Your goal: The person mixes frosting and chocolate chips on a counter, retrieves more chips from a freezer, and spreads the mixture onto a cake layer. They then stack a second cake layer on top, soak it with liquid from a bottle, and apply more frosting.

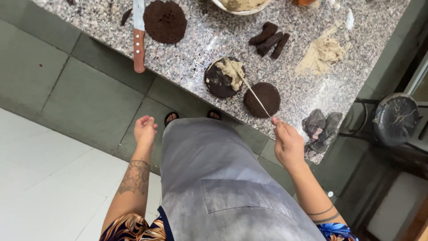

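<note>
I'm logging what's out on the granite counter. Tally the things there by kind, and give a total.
Round dark cake layers: 3, one plain near the knife, one topped with beige cream, one plain by the counter edge
Dark cake strips: 3
Wooden-handled knife: 1
Thin spatula, held in the right hand: 1
Bowl of cream: 1
Grey cloth: 1
Total: 10
</note>
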